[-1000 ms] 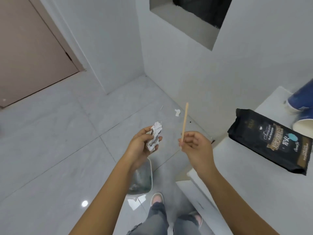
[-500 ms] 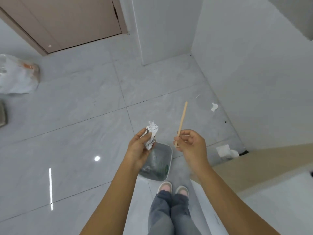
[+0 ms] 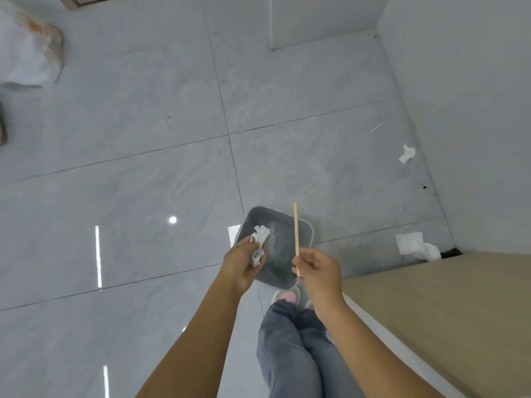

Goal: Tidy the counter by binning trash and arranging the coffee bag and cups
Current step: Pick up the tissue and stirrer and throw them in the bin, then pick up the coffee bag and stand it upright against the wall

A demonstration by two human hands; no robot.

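Binning step: left hand (image 3: 241, 261) pinches crumpled paper (image 3: 259, 245), right hand (image 3: 316, 265) grips wooden stir stick (image 3: 296, 231) upright, both over grey bin (image 3: 306, 229) on floor; next, likely release both so they drop inside

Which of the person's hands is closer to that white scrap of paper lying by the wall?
Right. The right hand is nearer the white paper scrap; the left hand is farther away.
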